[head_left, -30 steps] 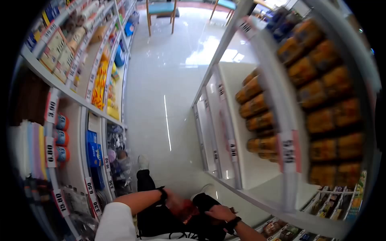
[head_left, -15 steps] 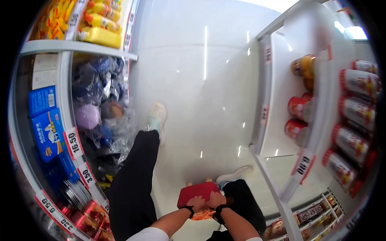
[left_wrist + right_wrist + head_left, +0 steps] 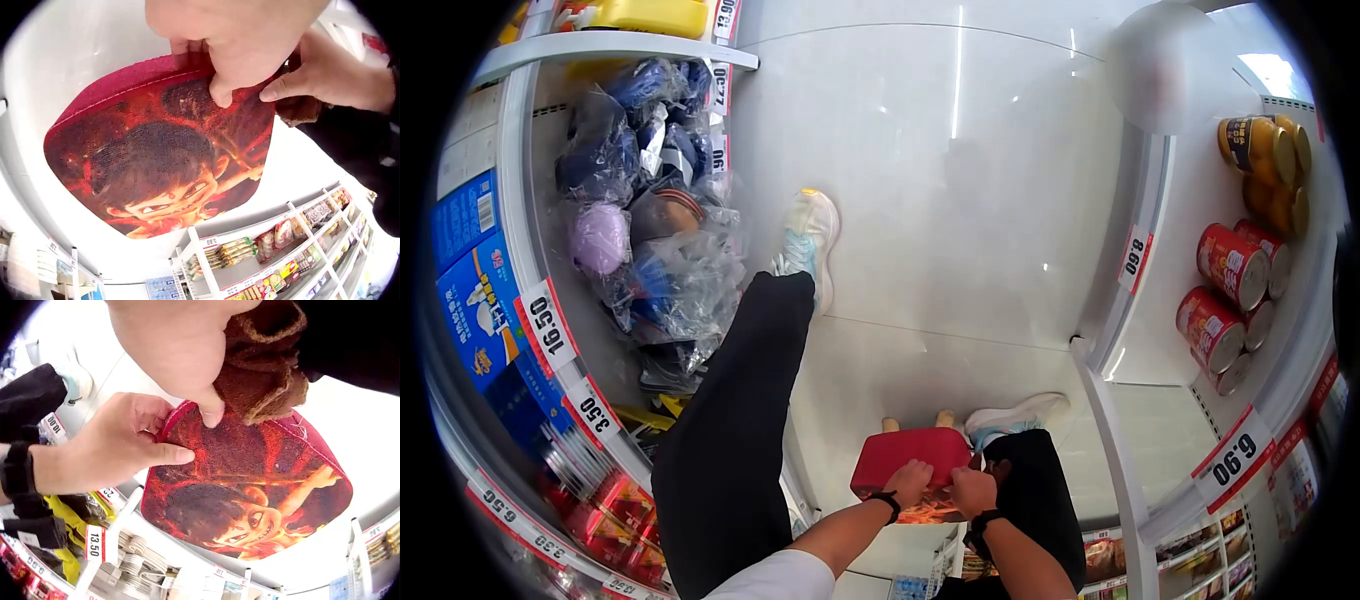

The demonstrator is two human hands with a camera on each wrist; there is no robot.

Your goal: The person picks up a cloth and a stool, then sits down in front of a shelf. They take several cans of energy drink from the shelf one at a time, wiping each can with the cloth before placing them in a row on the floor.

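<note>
Between my knees hangs a red padded piece [image 3: 912, 455] with a cartoon face on its printed side [image 3: 156, 169]. Two pale wooden stubs, like short stool legs, show past its far edge in the head view. My left hand [image 3: 910, 482] pinches its near edge, thumb on the print and fingers on the red side. Close beside it, my right hand [image 3: 974, 492] grips the same edge, its thumb [image 3: 212, 412] pressing on the print. A brown fuzzy cloth [image 3: 262, 369] bunches at the right hand; how it is held I cannot tell.
Left of my leg, a shelf holds plastic-wrapped caps [image 3: 660, 220] and blue boxes [image 3: 478, 305]. Red cans [image 3: 1225, 265] and jars [image 3: 1255, 150] stand on the right shelf. A white shelf post [image 3: 1105, 450] rises near my right knee. Packaged snacks [image 3: 284, 234] fill racks below.
The head view has tipped down and closer to the floor and my legs. Blurred at first, the red padded piece now shows clearly, with both hands together at its near edge.
</note>
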